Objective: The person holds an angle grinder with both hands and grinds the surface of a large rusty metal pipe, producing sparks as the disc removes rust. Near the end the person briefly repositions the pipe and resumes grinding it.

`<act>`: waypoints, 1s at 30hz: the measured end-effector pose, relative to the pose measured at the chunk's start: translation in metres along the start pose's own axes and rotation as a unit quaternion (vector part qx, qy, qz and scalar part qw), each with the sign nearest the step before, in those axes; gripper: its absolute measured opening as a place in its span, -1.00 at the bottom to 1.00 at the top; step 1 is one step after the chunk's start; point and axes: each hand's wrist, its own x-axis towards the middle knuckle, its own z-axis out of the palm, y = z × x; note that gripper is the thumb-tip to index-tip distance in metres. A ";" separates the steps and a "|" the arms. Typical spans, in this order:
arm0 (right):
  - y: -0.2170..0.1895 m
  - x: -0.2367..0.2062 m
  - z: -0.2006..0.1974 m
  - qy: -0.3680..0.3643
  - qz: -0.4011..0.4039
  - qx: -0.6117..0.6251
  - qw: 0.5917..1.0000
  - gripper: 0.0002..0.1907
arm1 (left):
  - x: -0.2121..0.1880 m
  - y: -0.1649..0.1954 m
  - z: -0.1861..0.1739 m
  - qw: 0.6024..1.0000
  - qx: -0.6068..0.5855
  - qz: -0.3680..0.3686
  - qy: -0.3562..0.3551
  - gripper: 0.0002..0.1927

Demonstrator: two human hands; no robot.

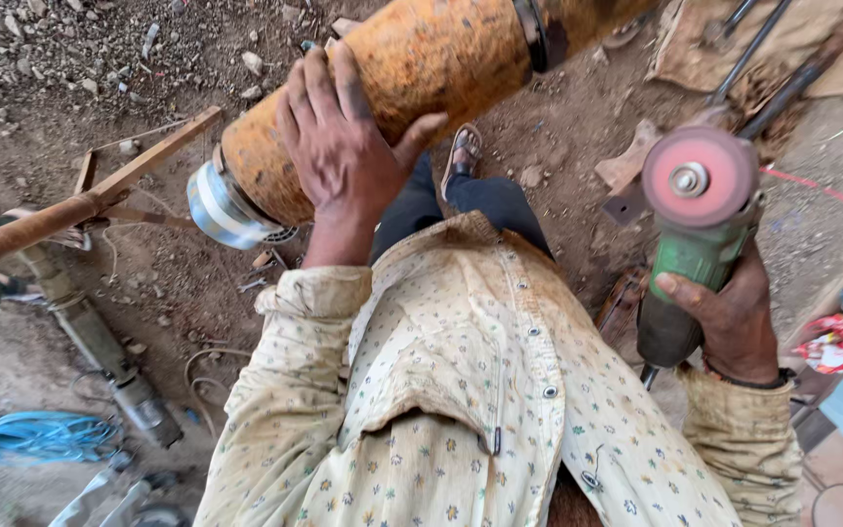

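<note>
My left hand (339, 146) lies flat on a thick rusty orange cylinder (421, 68), fingers spread over its curved side near the end with a bright metal band (221, 210). The cylinder slants from lower left up to the top right. My right hand (734, 317) grips the green body of an angle grinder (690, 263), whose worn pink disc (700, 176) faces up toward the camera, held apart from the cylinder. My pale patterned shirt fills the lower middle of the view.
A rusty rod (70, 210) runs in from the left across the dirt ground. A blue coiled hose (46, 434) and a grey pipe (100, 342) lie at lower left. Metal bars (773, 68) and scrap lie at upper right. A sandalled foot (461, 156) shows below the cylinder.
</note>
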 end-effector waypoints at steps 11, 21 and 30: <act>-0.011 0.039 -0.014 -0.052 -0.045 -0.010 0.998 -0.20 | -0.023 0.022 0.015 0.996 0.004 0.026 0.089 0.07; 0.011 0.060 -0.056 -0.095 -0.081 -0.059 0.990 -0.25 | -0.033 0.026 0.038 0.972 0.086 0.028 0.217 -0.03; 0.065 0.056 -0.087 -0.088 -0.068 -0.061 0.992 -0.35 | -0.052 0.019 0.036 0.982 0.051 0.009 0.180 -0.01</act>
